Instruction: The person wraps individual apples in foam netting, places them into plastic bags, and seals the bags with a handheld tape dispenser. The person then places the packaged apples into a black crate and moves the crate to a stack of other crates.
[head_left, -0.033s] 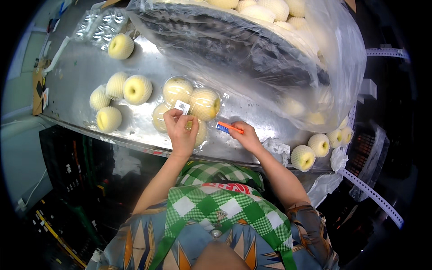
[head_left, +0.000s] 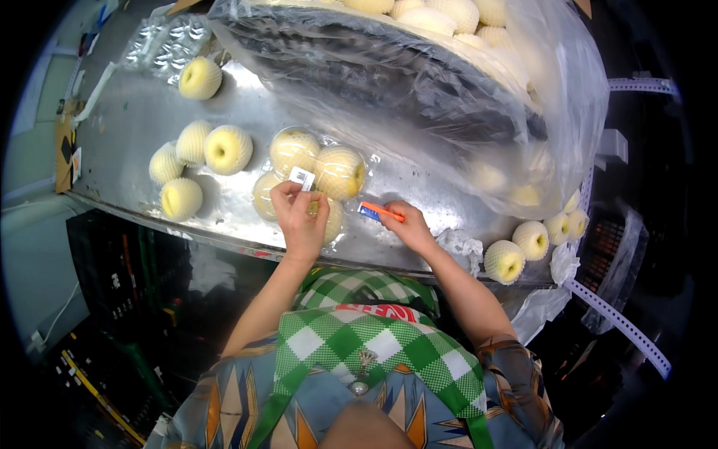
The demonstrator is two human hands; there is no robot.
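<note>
In front of me is a clear plastic clamshell pack holding several round yellow fruits in foam nets. My left hand reaches over its near side, thumb and fingertips pinched at a small white label with a printed code. Whether the label is stuck to the lid I cannot tell. Just right of the pack, my right hand is closed on a slim orange and blue tool, which points left. The exact kind of tool is not clear. Both hands partly cover what they hold.
Loose netted fruits sit left on the metal table; more line the right near edge beside crumpled white wrap. A large box lined with clear plastic film holds more fruit at the back. Empty clear trays lie far left.
</note>
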